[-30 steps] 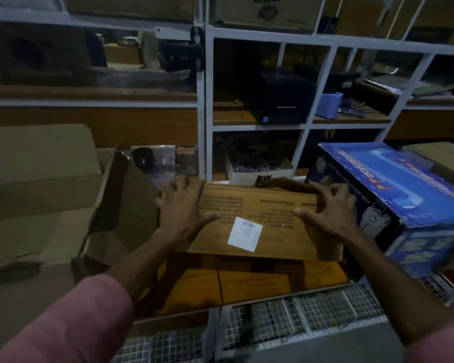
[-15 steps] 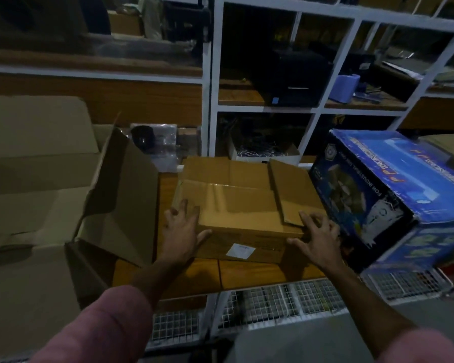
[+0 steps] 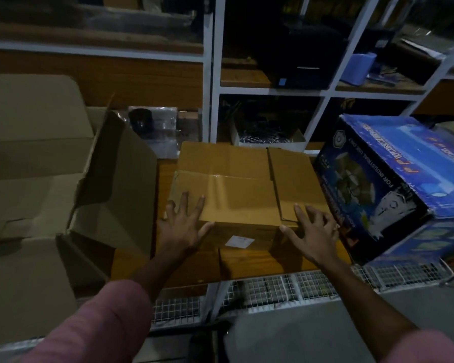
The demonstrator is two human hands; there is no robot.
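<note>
A brown cardboard box [image 3: 244,184] with taped top flaps lies flat on the wooden shelf board [image 3: 249,263], a small white label on its near side. My left hand [image 3: 185,226] rests at its near left corner, fingers spread straight over the top edge. My right hand [image 3: 312,231] lies with straight spread fingers on the near right corner, over a loose flap. Neither hand curls round the box.
A large open cardboard box [image 3: 63,184] stands at the left, one flap leaning toward the brown box. A blue printed box [image 3: 393,189] sits tilted at the right. White shelving [image 3: 210,100] with dark devices rises behind. A wire mesh rack [image 3: 299,284] runs below the board.
The brown box has gone from tilted up with its labelled face toward me to lying flat on the board. Both hands have slid to its near corners.
</note>
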